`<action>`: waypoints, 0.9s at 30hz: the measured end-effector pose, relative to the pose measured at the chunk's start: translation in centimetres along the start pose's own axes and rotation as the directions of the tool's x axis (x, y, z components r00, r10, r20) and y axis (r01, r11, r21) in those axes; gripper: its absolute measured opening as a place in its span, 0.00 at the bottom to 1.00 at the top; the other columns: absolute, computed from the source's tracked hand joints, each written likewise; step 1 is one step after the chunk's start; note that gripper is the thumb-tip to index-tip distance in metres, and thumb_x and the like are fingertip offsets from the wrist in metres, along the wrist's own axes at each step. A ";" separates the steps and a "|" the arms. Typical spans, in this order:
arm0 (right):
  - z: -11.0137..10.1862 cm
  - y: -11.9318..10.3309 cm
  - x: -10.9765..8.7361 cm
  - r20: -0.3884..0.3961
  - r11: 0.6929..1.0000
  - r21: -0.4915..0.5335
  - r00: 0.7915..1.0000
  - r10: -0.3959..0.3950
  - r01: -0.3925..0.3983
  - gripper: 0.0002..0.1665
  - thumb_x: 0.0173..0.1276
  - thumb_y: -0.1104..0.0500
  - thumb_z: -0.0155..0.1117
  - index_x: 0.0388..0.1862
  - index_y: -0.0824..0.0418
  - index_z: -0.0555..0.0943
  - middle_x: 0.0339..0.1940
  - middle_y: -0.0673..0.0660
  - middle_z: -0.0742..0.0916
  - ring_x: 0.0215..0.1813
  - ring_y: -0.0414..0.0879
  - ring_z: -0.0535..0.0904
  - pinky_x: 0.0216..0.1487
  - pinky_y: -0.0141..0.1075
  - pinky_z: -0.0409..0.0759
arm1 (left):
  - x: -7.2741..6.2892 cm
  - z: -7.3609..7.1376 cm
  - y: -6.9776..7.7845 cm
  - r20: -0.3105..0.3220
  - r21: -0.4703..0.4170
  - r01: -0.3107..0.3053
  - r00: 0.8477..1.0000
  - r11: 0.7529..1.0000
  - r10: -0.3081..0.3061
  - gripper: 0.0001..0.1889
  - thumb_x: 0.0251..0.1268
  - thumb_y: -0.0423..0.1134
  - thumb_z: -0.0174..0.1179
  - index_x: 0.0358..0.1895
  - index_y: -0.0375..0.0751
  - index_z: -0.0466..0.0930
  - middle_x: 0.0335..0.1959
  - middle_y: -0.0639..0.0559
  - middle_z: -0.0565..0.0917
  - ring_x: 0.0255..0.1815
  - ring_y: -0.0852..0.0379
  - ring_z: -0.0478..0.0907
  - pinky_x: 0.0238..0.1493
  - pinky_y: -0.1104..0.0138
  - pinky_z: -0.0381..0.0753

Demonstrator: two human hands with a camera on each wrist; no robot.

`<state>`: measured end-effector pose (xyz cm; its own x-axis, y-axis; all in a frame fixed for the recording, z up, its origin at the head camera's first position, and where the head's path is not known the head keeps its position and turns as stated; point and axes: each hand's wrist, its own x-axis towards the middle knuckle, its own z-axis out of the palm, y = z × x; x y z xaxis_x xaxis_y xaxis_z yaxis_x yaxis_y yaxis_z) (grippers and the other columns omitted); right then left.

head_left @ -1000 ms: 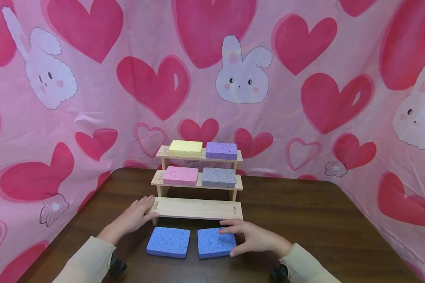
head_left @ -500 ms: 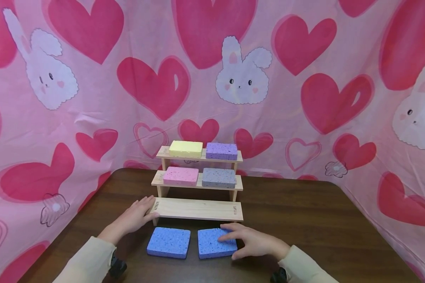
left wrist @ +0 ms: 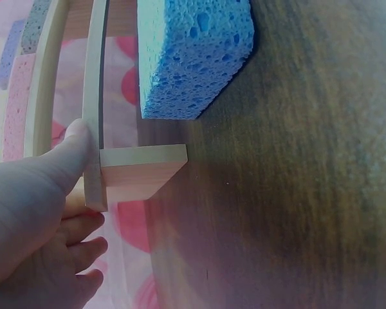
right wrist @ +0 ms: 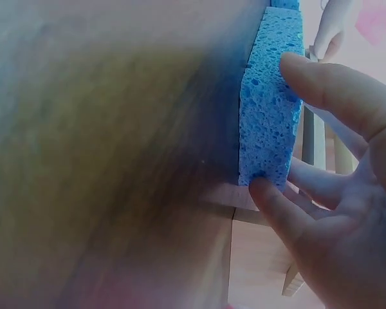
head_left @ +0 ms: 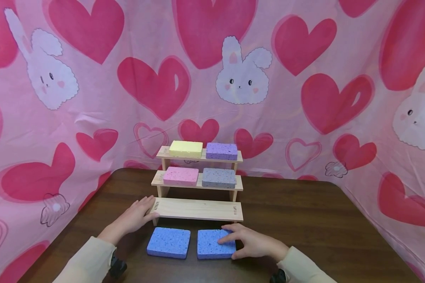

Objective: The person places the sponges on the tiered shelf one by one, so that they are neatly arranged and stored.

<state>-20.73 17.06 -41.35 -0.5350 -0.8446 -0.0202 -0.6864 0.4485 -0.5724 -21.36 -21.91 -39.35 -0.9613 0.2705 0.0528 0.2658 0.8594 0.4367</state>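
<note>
My left hand (head_left: 136, 215) holds the left end of the lowest board of a three-tier wooden stand (head_left: 198, 208). Its thumb (left wrist: 77, 138) lies against the board's front edge in the left wrist view, the other fingers at the far side. My right hand (head_left: 253, 240) is around the right end of a blue sponge (head_left: 212, 247) lying flat on the table. One finger rests on top, and the thumb touches the near right corner. A second blue sponge (head_left: 168, 243) lies flat to the left, a small gap between them.
A pink sponge (head_left: 180, 176) and a grey sponge (head_left: 218, 178) sit on the middle tier. On the top tier are a yellow sponge (head_left: 185, 149) and a purple sponge (head_left: 221, 151). The brown table (head_left: 297, 224) ends at a pink heart-and-rabbit cloth (head_left: 205, 102).
The right blue sponge has shifted slightly left over the last half second. My right thumb has come to its right corner. The left hand and the stand stay in place.
</note>
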 end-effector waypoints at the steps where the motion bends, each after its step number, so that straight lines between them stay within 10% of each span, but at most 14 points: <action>1: 0.0 0.0 0.0 -0.001 1.000 0.003 1.000 0.004 -0.004 0.25 0.60 0.54 0.66 0.58 0.45 0.77 0.66 0.60 0.68 0.66 0.54 0.61 0.60 0.50 0.66 | 0.0 0.0 0.0 -0.001 -0.001 0.000 1.000 1.000 0.000 0.39 0.60 0.54 0.57 0.65 0.26 0.60 0.65 0.30 0.62 0.67 0.33 0.52 0.65 0.44 0.47; 27: -0.1 -0.8 0.3 -0.015 0.997 -0.012 0.997 -0.080 0.079 0.22 0.59 0.56 0.67 0.55 0.47 0.79 0.60 0.56 0.72 0.59 0.45 0.67 0.55 0.41 0.71 | 0.1 0.2 -0.3 -0.009 0.009 -0.010 1.000 1.000 0.010 0.39 0.60 0.54 0.57 0.65 0.26 0.60 0.64 0.30 0.62 0.67 0.33 0.52 0.65 0.44 0.48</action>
<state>-20.39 16.46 -40.78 -0.4858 -0.8732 0.0375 -0.7328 0.3836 -0.5620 -21.56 -22.02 -39.61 -0.9593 0.2748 0.0655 0.2758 0.8607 0.4279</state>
